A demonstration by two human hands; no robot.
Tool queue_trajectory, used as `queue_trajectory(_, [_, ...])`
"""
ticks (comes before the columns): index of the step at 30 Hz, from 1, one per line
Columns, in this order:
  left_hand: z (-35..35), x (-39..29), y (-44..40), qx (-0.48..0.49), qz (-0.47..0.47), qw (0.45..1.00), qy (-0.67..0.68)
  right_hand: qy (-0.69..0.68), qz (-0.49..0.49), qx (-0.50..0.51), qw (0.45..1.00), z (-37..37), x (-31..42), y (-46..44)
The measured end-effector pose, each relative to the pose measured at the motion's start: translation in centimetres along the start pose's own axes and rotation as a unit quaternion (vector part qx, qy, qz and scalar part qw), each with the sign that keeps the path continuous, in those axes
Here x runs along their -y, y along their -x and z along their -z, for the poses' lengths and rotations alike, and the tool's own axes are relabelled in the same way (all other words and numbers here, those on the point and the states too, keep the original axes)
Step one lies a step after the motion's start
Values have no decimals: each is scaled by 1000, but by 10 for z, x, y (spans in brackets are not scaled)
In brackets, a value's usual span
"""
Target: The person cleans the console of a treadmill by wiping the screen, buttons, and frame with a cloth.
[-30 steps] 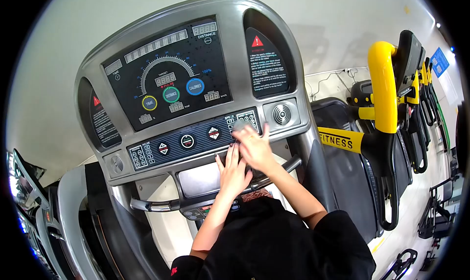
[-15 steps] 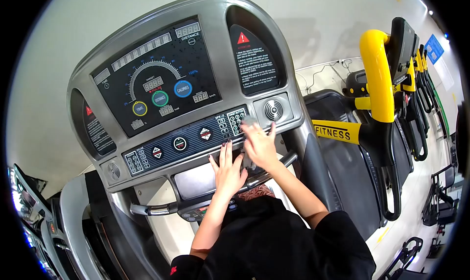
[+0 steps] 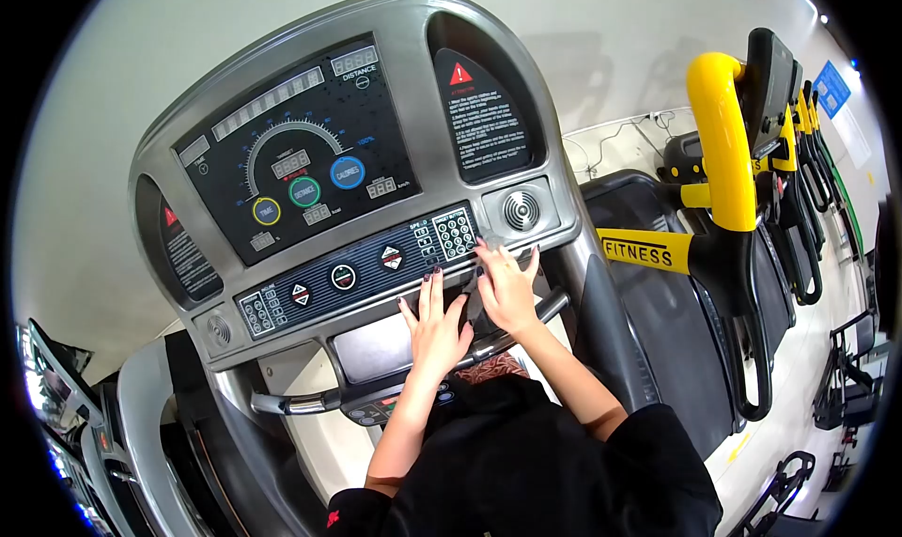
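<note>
A treadmill console (image 3: 413, 114) tilts up in front of me, with a dark display panel (image 3: 299, 147) and a striped button strip (image 3: 366, 266) below it. My left hand (image 3: 437, 335) rests with fingers spread on the console's lower edge, under the strip. To its right, my right hand (image 3: 507, 293) presses a grey cloth-like piece (image 3: 489, 240) to the console, between the number keypad (image 3: 455, 233) and the round speaker grille (image 3: 520, 211). Most of this piece lies hidden under the fingers, and some grey shows below the palm.
A handlebar (image 3: 296, 403) crosses below the console, beside a small lower control panel (image 3: 376, 410). At the right stands another machine with a yellow handle (image 3: 719, 142) and a yellow FITNESS bar (image 3: 644, 250). A further machine (image 3: 141, 415) is at the left.
My right hand has moved slightly right and down with the grey cloth, off the keypad's edge. My left hand has stayed in place.
</note>
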State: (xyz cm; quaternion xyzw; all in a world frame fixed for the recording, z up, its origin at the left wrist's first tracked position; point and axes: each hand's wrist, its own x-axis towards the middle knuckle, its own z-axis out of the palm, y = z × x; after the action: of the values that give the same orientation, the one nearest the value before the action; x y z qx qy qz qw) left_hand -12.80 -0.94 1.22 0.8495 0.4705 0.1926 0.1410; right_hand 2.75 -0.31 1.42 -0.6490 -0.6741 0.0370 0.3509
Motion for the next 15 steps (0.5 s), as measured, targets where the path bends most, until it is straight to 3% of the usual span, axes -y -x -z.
queue_trajectory(3, [-3,2,1,1,-1,1000,-2,3,32,-1,999,-2,11,6])
queue_trajectory(5, [-4,3,-1,13,0,1000,-15,11,67,57,996,-9,17,14])
queue_trajectory(7, [-9,4,-2,-28,-15,999,-23,-4,81,61,995,-11,19,15])
queue_trajectory(15, [5,-5,-1,-4,-7,1000,-7,28,-34,-7,999,3,-10,11])
